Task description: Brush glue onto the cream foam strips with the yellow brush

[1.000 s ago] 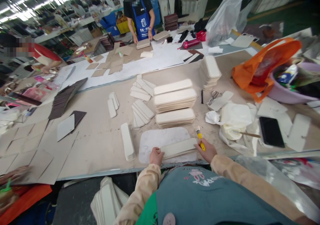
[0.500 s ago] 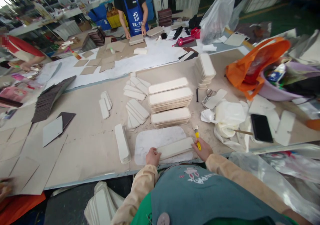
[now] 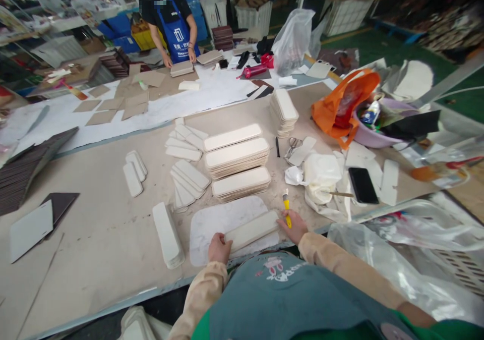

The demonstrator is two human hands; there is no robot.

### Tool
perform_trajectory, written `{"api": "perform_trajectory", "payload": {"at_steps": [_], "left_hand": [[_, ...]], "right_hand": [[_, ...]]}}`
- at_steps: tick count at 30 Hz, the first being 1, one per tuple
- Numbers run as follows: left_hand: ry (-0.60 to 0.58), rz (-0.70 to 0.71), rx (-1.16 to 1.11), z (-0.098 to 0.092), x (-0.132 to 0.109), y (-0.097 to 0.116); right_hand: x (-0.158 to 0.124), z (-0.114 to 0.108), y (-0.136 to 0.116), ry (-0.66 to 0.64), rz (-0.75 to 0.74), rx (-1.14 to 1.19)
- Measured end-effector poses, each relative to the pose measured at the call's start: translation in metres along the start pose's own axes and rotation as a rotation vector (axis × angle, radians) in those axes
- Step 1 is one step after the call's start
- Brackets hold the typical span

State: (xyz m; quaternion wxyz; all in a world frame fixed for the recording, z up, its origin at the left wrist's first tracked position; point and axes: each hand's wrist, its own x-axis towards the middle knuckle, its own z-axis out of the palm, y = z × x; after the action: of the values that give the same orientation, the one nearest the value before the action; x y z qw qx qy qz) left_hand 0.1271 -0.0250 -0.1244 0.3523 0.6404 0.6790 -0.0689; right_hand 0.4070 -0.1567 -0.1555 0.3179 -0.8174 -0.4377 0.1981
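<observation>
A long pale strip (image 3: 254, 231) with rounded corners lies over a white sheet (image 3: 206, 224) at the table's near edge. My left hand (image 3: 220, 248) pinches the strip's left end. My right hand (image 3: 294, 226) grips a brush (image 3: 288, 214) with a yellow handle, its whitish tip pointing away from me; the fingertips also touch the strip's right end. Beyond the sheet stand stacks of similar pale strips (image 3: 238, 157). Fanned-out strips (image 3: 189, 181) lie left of those stacks, and another stack (image 3: 167, 236) sits left of the sheet.
Scissors (image 3: 293, 146), a crumpled white bag (image 3: 321, 171) and a black phone (image 3: 363, 184) lie to the right. Behind them are an orange bag (image 3: 333, 110) and a purple basin (image 3: 372, 137). Dark sheets (image 3: 28, 171) are stacked at left. A person in a blue apron (image 3: 177, 37) works opposite.
The view has swung to the right, so everything appears shifted left. Both hands keep their places at the strip's ends, and the brush stays in my right hand.
</observation>
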Motion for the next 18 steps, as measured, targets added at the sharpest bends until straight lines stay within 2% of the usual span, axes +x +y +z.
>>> {"api": "perform_trajectory", "payload": {"at_steps": [5, 9, 14, 18], "left_hand": [[0.015, 0.004, -0.083, 0.001, 0.0, 0.0], [0.015, 0.024, -0.265, 0.001, -0.006, 0.0], [-0.015, 0.133, -0.576, -0.015, -0.023, 0.015], [-0.043, 0.267, -0.75, -0.045, -0.039, 0.049]], "right_hand": [[0.004, 0.008, -0.001, -0.017, -0.034, -0.011], [0.002, 0.002, -0.001, 0.008, -0.042, 0.023], [-0.005, -0.03, -0.016, 0.101, -0.037, 0.122], [-0.009, -0.06, -0.049, 0.061, -0.072, 0.27]]}}
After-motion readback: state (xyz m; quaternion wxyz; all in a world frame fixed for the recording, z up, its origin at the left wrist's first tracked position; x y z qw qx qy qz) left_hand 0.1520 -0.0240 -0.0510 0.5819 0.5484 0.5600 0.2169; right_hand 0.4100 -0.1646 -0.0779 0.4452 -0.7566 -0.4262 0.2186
